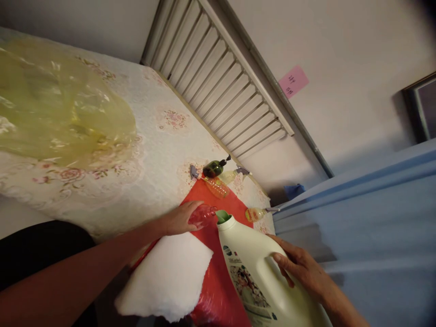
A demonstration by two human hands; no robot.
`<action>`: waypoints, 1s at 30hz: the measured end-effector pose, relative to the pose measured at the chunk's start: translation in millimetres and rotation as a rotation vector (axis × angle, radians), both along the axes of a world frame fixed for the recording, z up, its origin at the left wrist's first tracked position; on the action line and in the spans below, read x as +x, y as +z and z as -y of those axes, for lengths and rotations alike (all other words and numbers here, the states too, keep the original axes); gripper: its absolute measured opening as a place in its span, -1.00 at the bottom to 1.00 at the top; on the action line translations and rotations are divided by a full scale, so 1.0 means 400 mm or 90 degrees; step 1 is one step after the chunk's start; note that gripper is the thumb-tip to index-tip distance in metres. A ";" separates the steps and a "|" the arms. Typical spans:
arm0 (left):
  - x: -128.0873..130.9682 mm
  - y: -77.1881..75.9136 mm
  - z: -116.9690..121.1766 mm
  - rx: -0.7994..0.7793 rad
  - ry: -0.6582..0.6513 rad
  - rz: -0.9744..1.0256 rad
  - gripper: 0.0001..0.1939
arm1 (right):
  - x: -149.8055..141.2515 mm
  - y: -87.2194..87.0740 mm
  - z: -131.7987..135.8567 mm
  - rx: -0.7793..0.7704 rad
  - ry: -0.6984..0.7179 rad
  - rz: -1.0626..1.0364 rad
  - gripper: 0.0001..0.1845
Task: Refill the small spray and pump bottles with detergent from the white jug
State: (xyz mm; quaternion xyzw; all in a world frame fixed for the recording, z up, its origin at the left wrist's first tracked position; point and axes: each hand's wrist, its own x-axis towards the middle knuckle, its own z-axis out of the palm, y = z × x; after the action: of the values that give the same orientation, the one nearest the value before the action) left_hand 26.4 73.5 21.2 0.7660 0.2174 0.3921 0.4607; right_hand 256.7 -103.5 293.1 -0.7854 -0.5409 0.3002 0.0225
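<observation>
My left hand [180,219] is wrapped round a small clear plastic bottle [203,215], its bare threaded neck turned toward a large jug. That pale green detergent jug [248,268] has a printed label and an uncapped green spout right beside the bottle's neck; whether the two touch I cannot tell. Through the jug's handle go the fingers of my right hand [296,263], closed on it. The jug is tilted toward the bottle. A red plastic sheet [204,236] lies beneath, with a white folded paper towel [170,277] near my left forearm.
Beyond the hands stand a dark green pump bottle [213,169], an orange-tinted spray bottle [217,187] and a clear spray bottle [228,176]. Another spray bottle [255,214] is by the blue curtain [357,218]. A yellow plastic bag [64,104] covers part of the floral tablecloth [150,181]. A radiator [218,81] lines the wall.
</observation>
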 end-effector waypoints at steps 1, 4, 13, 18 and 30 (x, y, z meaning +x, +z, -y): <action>0.000 0.000 0.000 0.003 0.000 -0.003 -0.29 | 0.000 0.000 0.000 -0.001 -0.001 0.000 -0.17; -0.001 -0.001 0.000 0.001 0.004 -0.003 -0.28 | 0.001 -0.001 0.002 0.001 0.000 -0.007 -0.18; 0.002 -0.006 -0.002 -0.005 0.004 -0.015 -0.26 | -0.004 0.002 -0.002 -0.003 0.008 -0.009 -0.18; 0.001 -0.005 0.000 -0.007 0.000 -0.003 -0.25 | 0.003 0.002 0.000 -0.004 0.008 -0.001 -0.18; 0.002 -0.014 -0.001 -0.021 -0.006 -0.002 -0.24 | 0.010 0.000 -0.001 0.005 0.017 -0.006 -0.24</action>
State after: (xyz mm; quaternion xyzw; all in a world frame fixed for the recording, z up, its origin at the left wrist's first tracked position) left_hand 27.1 73.9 15.8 0.7598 0.2211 0.3853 0.4747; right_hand 260.8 -103.0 293.1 -0.7767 -0.5524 0.3018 0.0238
